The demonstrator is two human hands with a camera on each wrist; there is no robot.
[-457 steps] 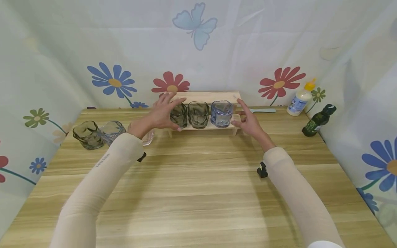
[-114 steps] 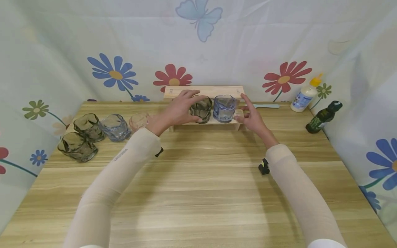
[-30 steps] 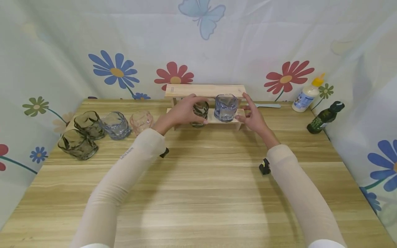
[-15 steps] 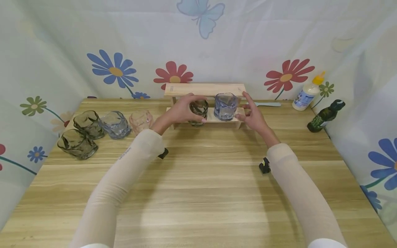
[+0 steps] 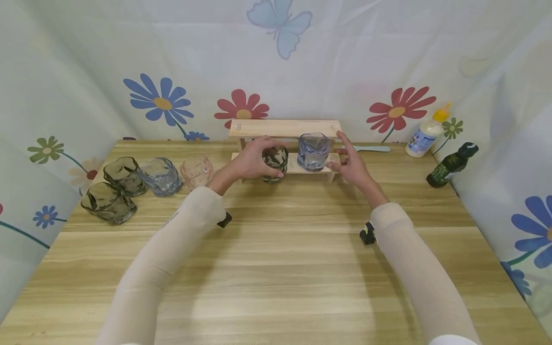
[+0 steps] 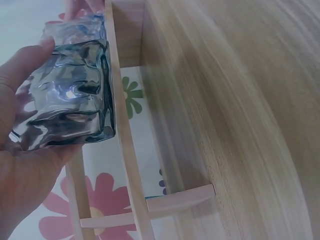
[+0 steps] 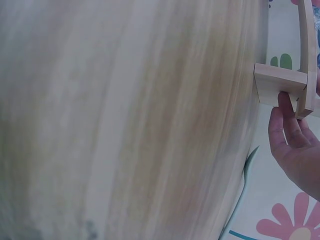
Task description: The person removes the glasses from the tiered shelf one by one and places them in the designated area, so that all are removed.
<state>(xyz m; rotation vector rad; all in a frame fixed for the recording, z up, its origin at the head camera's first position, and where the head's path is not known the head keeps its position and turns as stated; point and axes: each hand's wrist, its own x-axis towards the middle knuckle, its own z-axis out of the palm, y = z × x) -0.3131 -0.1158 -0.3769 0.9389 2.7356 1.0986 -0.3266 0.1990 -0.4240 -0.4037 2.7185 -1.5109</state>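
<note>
My left hand (image 5: 254, 160) grips a dark smoky drinking glass (image 5: 276, 165) between thumb and fingers. That glass is at the front edge of the lower shelf of a two-tier wooden rack (image 5: 284, 127); in the left wrist view the smoky glass (image 6: 70, 95) lies close beside the shelf board. Whether it still touches the board I cannot tell. A bluish clear glass (image 5: 313, 152) stands on the lower shelf to its right. My right hand (image 5: 355, 167) holds the rack's right end, and in the right wrist view its fingers (image 7: 285, 120) reach under the board by the leg.
On the table's left stand two smoky glasses (image 5: 108, 203) (image 5: 125, 176), a bluish glass (image 5: 160, 176) and a pinkish glass (image 5: 197, 171). A pale spatula-like tool (image 5: 373, 149) lies right of the rack. Beyond it are a yellow-capped bottle (image 5: 424, 136) and a dark green bottle (image 5: 453, 164).
Since 15 seconds ago, one smoky glass has gone from the rack to the table's left. Lately my left hand has drawn the other smoky glass left and forward; my right hand stays put.
</note>
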